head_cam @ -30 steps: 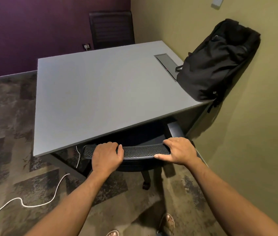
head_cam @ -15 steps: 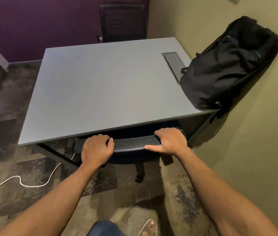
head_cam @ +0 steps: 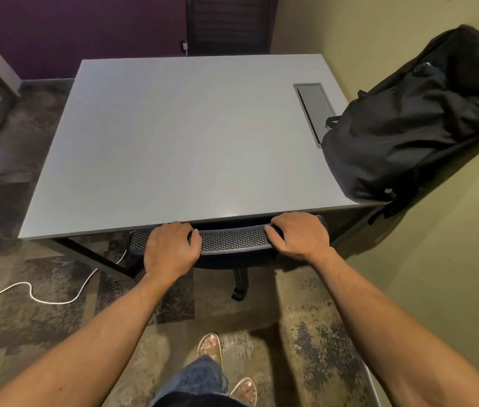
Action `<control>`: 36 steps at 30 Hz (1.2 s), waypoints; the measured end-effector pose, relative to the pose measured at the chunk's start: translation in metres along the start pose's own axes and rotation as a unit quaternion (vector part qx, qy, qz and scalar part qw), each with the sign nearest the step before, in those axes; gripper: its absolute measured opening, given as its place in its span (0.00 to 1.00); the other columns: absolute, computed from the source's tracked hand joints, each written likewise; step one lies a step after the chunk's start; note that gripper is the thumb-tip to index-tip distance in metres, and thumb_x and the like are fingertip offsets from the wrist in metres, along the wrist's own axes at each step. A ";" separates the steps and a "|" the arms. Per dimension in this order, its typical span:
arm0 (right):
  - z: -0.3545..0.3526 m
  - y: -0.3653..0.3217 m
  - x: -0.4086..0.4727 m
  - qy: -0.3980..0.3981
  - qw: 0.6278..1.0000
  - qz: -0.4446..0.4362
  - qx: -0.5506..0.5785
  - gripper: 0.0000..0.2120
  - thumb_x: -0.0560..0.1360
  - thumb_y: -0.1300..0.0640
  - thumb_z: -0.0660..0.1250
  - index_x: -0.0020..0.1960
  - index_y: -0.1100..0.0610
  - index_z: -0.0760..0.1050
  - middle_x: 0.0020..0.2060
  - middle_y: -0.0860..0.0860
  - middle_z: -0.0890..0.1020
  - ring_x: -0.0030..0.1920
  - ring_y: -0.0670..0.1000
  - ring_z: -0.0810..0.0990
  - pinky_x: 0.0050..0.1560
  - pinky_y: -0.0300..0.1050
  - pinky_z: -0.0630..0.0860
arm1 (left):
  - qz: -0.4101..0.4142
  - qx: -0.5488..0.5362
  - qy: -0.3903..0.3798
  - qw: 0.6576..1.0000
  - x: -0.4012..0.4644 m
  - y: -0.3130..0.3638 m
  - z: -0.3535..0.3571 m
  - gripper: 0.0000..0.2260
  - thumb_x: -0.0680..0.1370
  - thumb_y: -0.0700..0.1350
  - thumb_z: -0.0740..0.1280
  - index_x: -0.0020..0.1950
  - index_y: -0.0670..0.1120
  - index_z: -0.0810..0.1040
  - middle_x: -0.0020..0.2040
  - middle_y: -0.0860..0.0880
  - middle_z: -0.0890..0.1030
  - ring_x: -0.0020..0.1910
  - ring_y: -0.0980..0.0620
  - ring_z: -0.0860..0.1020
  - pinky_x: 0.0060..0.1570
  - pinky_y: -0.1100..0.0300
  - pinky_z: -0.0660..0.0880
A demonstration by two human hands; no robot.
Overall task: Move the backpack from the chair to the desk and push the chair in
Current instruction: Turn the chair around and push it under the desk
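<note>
We grip the top edge of the office chair's mesh backrest [head_cam: 232,240] with both hands. Our left hand [head_cam: 169,249] sits toward the left end, its fingers [head_cam: 194,237] curled over the top rail and clamped on it. Our right hand [head_cam: 301,236] holds the right end the same way, fingers [head_cam: 273,229] wrapped over the rail and closed on it, thumb along the near side. The backrest lies right at the near edge of the grey counter [head_cam: 173,148], with the seat tucked out of sight beneath it; one leg with a caster [head_cam: 239,293] shows below on the patterned carpet [head_cam: 306,333].

The black backpack [head_cam: 417,121] rests on the counter's right side, leaning against the olive wall [head_cam: 438,274], its base near the front right corner and a strap hanging over the edge. Just left of it a rectangular cable hatch [head_cam: 313,105] is set into the surface. A white cable [head_cam: 26,292] snakes across the floor to our left. Beyond the far edge stands a second dark chair [head_cam: 229,24] against the purple wall [head_cam: 85,30]. Our sandalled feet [head_cam: 210,346] show below.
</note>
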State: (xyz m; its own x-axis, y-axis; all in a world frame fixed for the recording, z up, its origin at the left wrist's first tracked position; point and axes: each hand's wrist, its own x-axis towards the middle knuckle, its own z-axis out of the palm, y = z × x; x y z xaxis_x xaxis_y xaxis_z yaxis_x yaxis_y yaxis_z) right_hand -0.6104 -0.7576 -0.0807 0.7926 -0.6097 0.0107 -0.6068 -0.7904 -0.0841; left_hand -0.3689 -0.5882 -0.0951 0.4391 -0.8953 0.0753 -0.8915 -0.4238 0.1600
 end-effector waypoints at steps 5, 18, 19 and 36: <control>-0.003 0.004 0.003 -0.014 1.000 0.024 0.012 0.22 0.79 0.41 0.51 0.41 0.52 0.77 0.38 0.49 0.82 0.39 0.51 0.79 0.41 0.51 0.77 | -0.008 -0.008 -0.019 1.000 0.003 0.003 -0.004 0.20 0.78 0.54 0.53 0.40 0.46 0.80 0.39 0.48 0.82 0.38 0.47 0.77 0.40 0.52 0.72; -0.004 -0.004 0.000 -0.032 0.996 0.063 0.047 0.24 0.79 0.37 0.50 0.48 0.49 0.81 0.45 0.47 0.85 0.45 0.49 0.81 0.47 0.51 0.79 | -0.013 -0.018 -0.035 0.999 0.001 0.000 -0.007 0.22 0.78 0.55 0.51 0.47 0.47 0.83 0.45 0.49 0.84 0.44 0.48 0.78 0.48 0.52 0.72; -0.005 -0.005 -0.001 -0.030 0.996 0.064 0.049 0.24 0.79 0.37 0.50 0.48 0.50 0.81 0.44 0.48 0.85 0.44 0.50 0.82 0.46 0.51 0.79 | -0.015 -0.023 -0.036 0.999 0.001 0.000 -0.007 0.22 0.78 0.55 0.51 0.48 0.47 0.83 0.46 0.49 0.84 0.45 0.48 0.79 0.49 0.52 0.72; 0.001 -0.014 0.013 0.018 0.983 0.137 0.120 0.27 0.78 0.37 0.58 0.64 0.56 0.78 0.59 0.54 0.83 0.58 0.56 0.81 0.60 0.52 0.76 | -0.031 -0.109 -0.054 0.992 0.005 -0.002 -0.014 0.28 0.79 0.64 0.54 0.66 0.48 0.78 0.65 0.47 0.80 0.64 0.47 0.76 0.65 0.50 0.70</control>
State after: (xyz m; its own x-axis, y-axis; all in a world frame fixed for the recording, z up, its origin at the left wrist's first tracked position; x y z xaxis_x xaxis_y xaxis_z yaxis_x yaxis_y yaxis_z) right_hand -0.5916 -0.7546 -0.0807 0.5961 -0.8029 -0.0100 -0.7621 -0.5618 -0.3220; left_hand -0.3635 -0.5899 -0.0814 0.4674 -0.8829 -0.0454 -0.8128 -0.4493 0.3709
